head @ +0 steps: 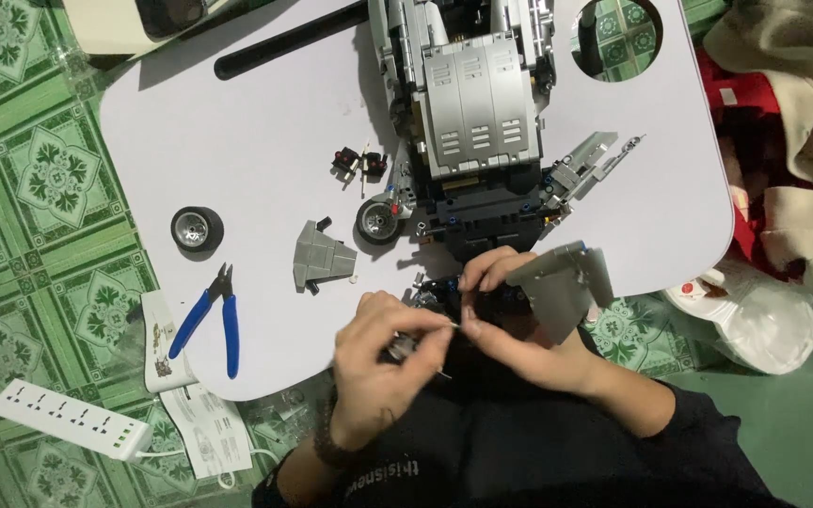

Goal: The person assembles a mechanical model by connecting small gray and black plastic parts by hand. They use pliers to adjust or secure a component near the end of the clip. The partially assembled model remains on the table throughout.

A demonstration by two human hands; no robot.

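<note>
Left hand (pixel 383 353) pinches a pin (pixel 437 325), right hand (pixel 510 320) grips the module (pixel 482 299) at the tabletop's (pixel 265 132) near edge; keep both aligned.

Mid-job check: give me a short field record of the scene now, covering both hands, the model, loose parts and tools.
left hand: pinching a thin pin at its fingertips
right hand: holding a dark sub-assembly with a grey panel
model: grey and black brick vehicle, on the white table
loose parts: wheel, grey wedge piece, small red-black piece
tools: blue-handled cutters
floor: white power strip, paper leaflets
</note>
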